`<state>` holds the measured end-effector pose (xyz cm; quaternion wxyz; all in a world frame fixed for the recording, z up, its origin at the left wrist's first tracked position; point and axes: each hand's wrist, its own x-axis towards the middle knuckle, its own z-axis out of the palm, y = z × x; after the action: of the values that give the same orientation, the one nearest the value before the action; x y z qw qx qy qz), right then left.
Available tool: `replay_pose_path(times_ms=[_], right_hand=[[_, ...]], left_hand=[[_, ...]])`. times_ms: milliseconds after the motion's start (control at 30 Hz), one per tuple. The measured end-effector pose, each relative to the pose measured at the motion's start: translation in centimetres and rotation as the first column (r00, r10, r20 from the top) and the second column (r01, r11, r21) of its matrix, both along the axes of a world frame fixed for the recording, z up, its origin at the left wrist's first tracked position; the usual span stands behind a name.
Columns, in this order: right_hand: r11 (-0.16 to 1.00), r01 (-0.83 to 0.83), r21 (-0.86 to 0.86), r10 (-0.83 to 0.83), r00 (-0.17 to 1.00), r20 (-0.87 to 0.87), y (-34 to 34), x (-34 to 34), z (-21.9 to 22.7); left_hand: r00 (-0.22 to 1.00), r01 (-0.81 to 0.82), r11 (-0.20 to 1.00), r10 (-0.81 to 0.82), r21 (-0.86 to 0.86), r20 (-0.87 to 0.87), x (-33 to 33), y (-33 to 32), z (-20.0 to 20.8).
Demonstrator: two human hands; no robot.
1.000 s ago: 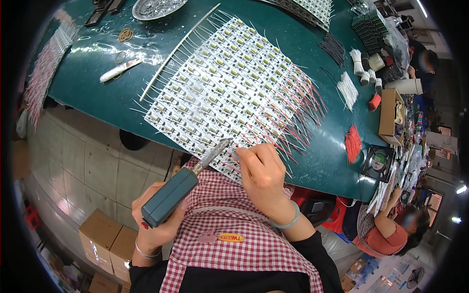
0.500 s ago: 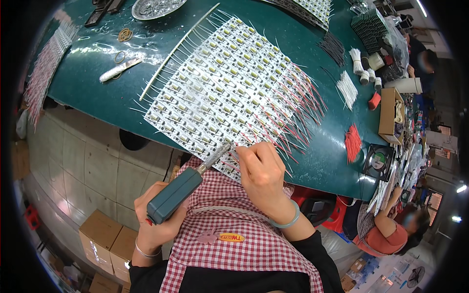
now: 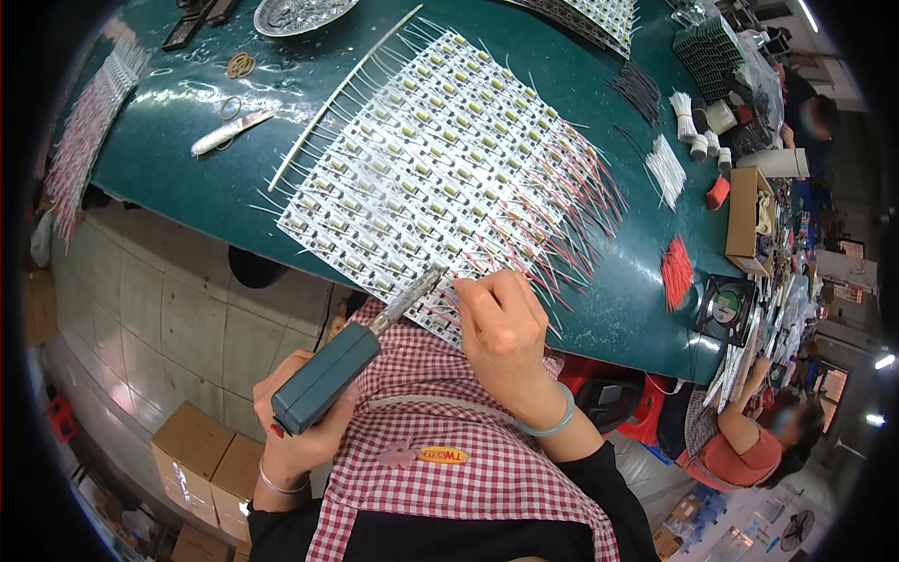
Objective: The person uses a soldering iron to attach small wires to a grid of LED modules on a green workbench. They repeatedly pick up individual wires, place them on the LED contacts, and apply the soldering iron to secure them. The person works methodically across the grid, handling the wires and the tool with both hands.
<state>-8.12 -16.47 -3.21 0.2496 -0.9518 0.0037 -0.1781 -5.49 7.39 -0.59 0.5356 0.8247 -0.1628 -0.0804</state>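
Left hand (image 3: 298,433) wraps the soldering iron (image 3: 348,360), tip at near edge of LED strip panel (image 3: 440,169) on green surface (image 3: 178,178); right hand (image 3: 501,328) pinches a red wire (image 3: 468,273) there. A slip could burn fingers.

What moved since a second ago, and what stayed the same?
Hardly anything moved. The left hand still grips the soldering iron, its tip at the near edge of the sheet of LED strips. The right hand still pinches there. The green table looks unchanged.
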Motion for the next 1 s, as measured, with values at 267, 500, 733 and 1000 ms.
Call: replay_pose_path(times_ms=[267, 500, 733, 1000], right_hand=[[0.999, -0.002, -0.038, 0.001, 1.000, -0.021, 0.06, 0.01, 0.18], [0.999, -0.029, -0.021, 0.029, 1.000, -0.006, -0.11, -0.13, -0.05], [0.999, -0.019, -0.029, 0.018, 1.000, -0.022, 0.04, -0.17, -0.35], [1.000, 0.008, -0.004, -0.008, 1.000, -0.028, 0.49, 0.16, -0.08]], left_hand=[[1.000, -0.021, 1.000, 0.021, -0.005, -0.004, -0.19, -0.27, -0.05], [1.000, -0.020, 0.999, 0.019, -0.034, -0.014, -0.27, -0.28, -0.48], [0.999, -0.009, 1.000, 0.010, 0.007, -0.047, -0.18, -0.43, -0.22], [0.999, -0.025, 1.000, 0.025, 0.001, -0.024, -0.16, -0.32, -0.25]])
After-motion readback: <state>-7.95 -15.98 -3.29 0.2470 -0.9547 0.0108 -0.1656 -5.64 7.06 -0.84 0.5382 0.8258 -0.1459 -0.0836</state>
